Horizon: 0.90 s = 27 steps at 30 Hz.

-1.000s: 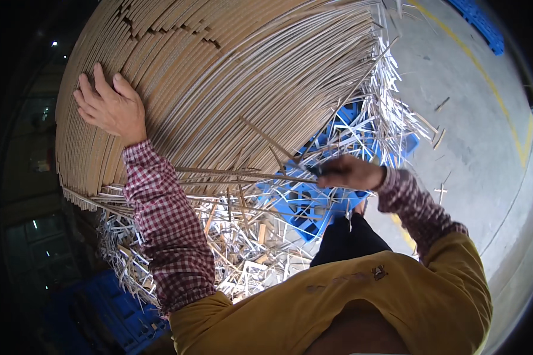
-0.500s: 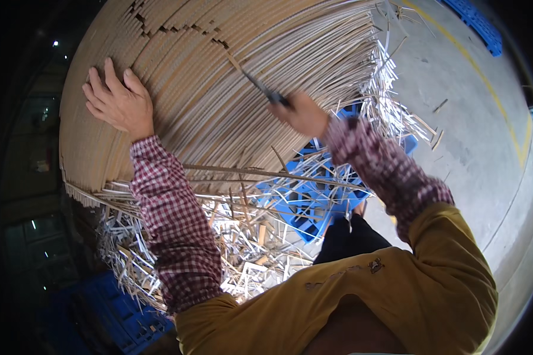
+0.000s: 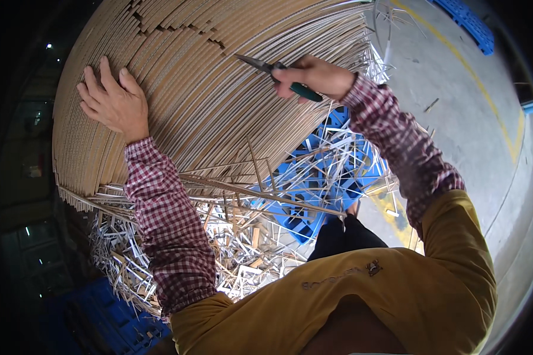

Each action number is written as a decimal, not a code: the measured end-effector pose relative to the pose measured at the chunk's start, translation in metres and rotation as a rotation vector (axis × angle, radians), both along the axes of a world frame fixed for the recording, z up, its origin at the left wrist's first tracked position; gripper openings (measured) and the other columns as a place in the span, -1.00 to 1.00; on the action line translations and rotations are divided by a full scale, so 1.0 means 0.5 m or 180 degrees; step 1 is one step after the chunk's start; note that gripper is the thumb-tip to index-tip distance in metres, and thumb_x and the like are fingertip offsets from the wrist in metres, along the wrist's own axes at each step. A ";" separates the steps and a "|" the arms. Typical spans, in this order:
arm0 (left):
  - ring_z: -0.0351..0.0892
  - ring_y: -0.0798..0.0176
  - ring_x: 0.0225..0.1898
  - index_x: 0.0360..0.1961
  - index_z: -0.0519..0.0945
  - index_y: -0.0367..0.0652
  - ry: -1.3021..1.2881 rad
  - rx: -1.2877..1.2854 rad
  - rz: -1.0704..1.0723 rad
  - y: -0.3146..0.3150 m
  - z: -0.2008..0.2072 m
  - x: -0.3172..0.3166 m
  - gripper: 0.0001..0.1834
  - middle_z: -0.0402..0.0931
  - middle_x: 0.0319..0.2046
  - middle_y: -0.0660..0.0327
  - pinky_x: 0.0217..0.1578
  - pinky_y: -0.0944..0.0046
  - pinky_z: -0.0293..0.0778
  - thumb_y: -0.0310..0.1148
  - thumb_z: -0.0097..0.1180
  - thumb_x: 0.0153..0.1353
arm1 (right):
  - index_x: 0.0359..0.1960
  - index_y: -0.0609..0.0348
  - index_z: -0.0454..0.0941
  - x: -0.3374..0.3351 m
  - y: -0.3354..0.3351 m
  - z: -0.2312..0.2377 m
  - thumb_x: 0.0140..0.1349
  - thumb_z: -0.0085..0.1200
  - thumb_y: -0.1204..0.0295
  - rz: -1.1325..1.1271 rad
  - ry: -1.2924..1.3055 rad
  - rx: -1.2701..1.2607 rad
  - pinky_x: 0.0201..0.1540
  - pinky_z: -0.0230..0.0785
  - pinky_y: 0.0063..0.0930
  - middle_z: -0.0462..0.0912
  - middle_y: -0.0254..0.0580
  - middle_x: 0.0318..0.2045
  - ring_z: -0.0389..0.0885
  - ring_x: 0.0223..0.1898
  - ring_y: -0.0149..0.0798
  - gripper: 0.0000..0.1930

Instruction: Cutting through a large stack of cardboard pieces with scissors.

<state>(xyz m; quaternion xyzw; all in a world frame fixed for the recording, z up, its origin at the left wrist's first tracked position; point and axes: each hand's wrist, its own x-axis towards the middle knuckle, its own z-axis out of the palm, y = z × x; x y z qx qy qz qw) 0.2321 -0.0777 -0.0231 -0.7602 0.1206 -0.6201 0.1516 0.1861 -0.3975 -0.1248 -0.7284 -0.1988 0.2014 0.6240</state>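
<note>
A large stack of brown cardboard sheets (image 3: 183, 100), edges upward in close curved rows, takes up the upper left. My left hand (image 3: 115, 103) lies on its left part with the fingers spread. Over the stack's right part, my right hand (image 3: 317, 77) is wrapped round a pair of green-handled snips (image 3: 305, 92). Their dark pointed tip aims up and left, at the rows of sheet edges; whether it touches them I cannot tell. Just beyond the tip, a jagged line of small dark notches runs across the stack.
Thin cardboard strips (image 3: 251, 239) lie heaped below the stack, and more are strewn over a blue pallet (image 3: 299, 228). A long strip (image 3: 260, 192) sticks out across the stack's near edge. Grey floor with a yellow line (image 3: 485, 89) stretches to the right. Another blue pallet (image 3: 465, 21) is at top right.
My right hand has moved up and slightly right with the snips, whose tip has left the notched line. Several strips have dropped onto the blue pallet. My left hand keeps its place on the stack.
</note>
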 end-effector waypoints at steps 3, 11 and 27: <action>0.18 -0.11 0.11 0.02 0.42 0.13 0.0001 -0.0012 -0.0043 0.005 -0.004 0.000 -0.60 0.24 0.09 0.16 0.02 -0.23 0.12 -0.01 -0.24 0.24 | -0.45 0.29 0.60 0.022 0.036 0.012 0.14 -0.04 -0.01 -0.0200 0.0499 -0.0213 -0.50 0.47 -0.59 0.58 -0.16 -0.52 0.50 -0.58 -0.38 -0.50; 0.19 -0.12 0.11 0.03 0.41 0.14 0.0030 -0.0025 -0.0059 0.006 0.001 -0.009 -0.59 0.27 0.08 0.15 0.01 -0.22 0.13 -0.01 -0.23 0.23 | -0.53 0.29 0.53 -0.082 0.098 -0.123 0.13 -0.02 0.11 -0.0780 -0.0473 -0.0132 -0.68 0.27 -0.41 0.48 -0.21 -0.69 0.44 -0.65 -0.39 -0.59; 0.19 -0.12 0.11 0.03 0.41 0.13 -0.0007 -0.0008 -0.0093 -0.007 -0.007 0.002 -0.60 0.27 0.08 0.15 0.03 -0.22 0.12 -0.02 -0.22 0.23 | -0.51 0.14 0.59 -0.009 0.034 -0.038 0.15 -0.10 -0.06 -0.0352 -0.0479 -0.0634 -0.68 0.19 -0.46 0.33 -0.42 -0.82 0.22 -0.81 -0.48 -0.51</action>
